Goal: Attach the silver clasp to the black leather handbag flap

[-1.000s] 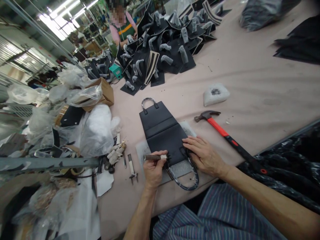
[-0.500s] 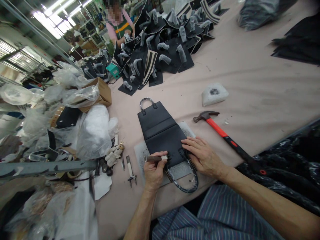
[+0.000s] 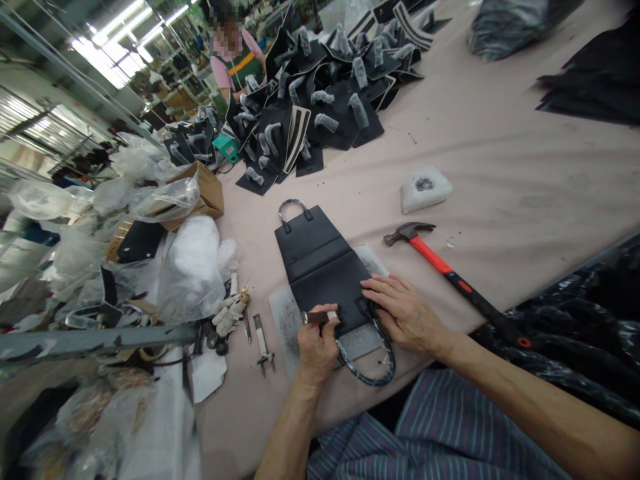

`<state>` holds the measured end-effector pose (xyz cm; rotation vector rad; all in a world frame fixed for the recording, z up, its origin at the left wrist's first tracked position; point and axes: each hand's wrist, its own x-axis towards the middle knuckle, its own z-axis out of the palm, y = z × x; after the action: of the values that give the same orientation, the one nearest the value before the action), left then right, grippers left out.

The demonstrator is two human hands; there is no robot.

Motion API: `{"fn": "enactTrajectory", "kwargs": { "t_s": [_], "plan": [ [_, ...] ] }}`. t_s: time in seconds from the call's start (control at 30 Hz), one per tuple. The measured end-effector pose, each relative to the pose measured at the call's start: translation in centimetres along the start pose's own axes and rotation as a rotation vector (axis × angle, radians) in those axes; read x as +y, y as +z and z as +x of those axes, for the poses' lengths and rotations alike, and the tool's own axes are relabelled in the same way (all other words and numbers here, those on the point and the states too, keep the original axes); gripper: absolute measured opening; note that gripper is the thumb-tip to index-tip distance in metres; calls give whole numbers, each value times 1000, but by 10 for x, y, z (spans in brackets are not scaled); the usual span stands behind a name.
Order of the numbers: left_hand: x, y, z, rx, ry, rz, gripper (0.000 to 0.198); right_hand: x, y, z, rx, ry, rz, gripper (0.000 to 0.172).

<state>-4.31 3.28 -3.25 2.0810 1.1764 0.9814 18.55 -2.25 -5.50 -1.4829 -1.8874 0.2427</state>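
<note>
A flat black leather bag (image 3: 320,263) lies open on a grey pad (image 3: 293,320) at the table's near edge. One handle (image 3: 373,373) curves toward me and another loops at the bag's far end. My left hand (image 3: 317,343) is closed around a small metal punch tool (image 3: 314,317), its tip against the bag's near edge. My right hand (image 3: 403,310) lies flat with fingers spread, pressing the bag down beside the handle tab.
A red-handled hammer (image 3: 445,270) lies right of the bag, a white stone block (image 3: 425,189) beyond it. Small tools (image 3: 263,340) and plastic-wrapped clutter (image 3: 190,267) crowd the left. A pile of black bag parts (image 3: 320,100) sits far back, where another person (image 3: 235,57) works.
My left hand with the punch has shifted slightly right along the bag's near edge. The right hand stays pressed on the bag.
</note>
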Motion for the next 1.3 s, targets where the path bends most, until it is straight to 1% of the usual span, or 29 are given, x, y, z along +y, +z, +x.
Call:
{"fn": "enactTrajectory", "kwargs": {
  "t_s": [0.1, 0.23, 0.3, 0.4, 0.47, 0.53, 0.6, 0.67, 0.7, 0.73, 0.77, 0.8, 0.87, 0.9, 0.93, 1.0, 1.07, 1.1, 1.13, 1.2, 1.27, 1.3],
  "plan": [
    [1, 1, 3, -20, 45, 71, 16, 0, 0, 0, 1, 3, 2, 46],
    [3, 1, 5, -28, 96, 107, 15, 0, 1, -2, 0, -4, 4, 43],
    [3, 2, 6, -23, 139, 129, 15, 0, 2, -3, -6, -2, 9, 43],
    [2, 3, 7, -6, 221, 166, 14, 1, 0, -4, -20, -11, 42, 48],
    [2, 3, 7, -8, 256, 167, 15, 4, -7, -4, -6, -39, 78, 49],
    [3, 3, 8, -17, 250, 147, 16, 10, -21, -4, 51, -45, 69, 46],
    [4, 2, 8, -24, 227, 127, 17, 21, -42, -6, 146, 17, -44, 39],
    [5, 1, 8, -31, 213, 114, 17, 35, -65, -12, 203, 148, -252, 34],
    [5, 1, 8, -37, 208, 112, 16, 43, -75, -16, 190, 230, -367, 34],
    [6, 1, 7, -43, 200, 112, 16, 51, -84, -21, 139, 315, -464, 34],
    [6, 1, 7, -51, 191, 113, 15, 57, -91, -26, 67, 407, -532, 34],
    [6, 0, 7, -60, 180, 112, 14, 62, -96, -31, -19, 494, -553, 34],
    [6, 0, 7, -71, 156, 101, 14, 68, -99, -39, -179, 624, -464, 34],
    [5, 0, 7, -71, 144, 89, 14, 68, -98, -41, -233, 671, -392, 33],
    [5, 0, 7, -65, 134, 76, 13, 66, -95, -41, -271, 701, -337, 31],
    [5, 0, 7, -48, 115, 51, 13, 60, -88, -37, -310, 714, -323, 27],
    [4, -1, 7, -42, 106, 38, 12, 52, -83, -28, -286, 714, -345, 27],
    [4, -1, 7, -40, 105, 37, 12, 50, -81, -24, -249, 747, -283, 25],
    [3, -1, 7, -39, 105, 37, 12, 48, -81, -18, -201, 814, -163, 21],
    [1, 0, 7, -41, 103, 39, 13, 47, -82, -9, -131, 985, 171, 16],
    [0, 0, 6, -55, 99, 48, 14, 46, -85, -2, -125, 1105, 457, 13],
    [-1, 1, 5, -68, 101, 55, 14, 45, -85, 0, -143, 1129, 552, 10]
  ]
}}
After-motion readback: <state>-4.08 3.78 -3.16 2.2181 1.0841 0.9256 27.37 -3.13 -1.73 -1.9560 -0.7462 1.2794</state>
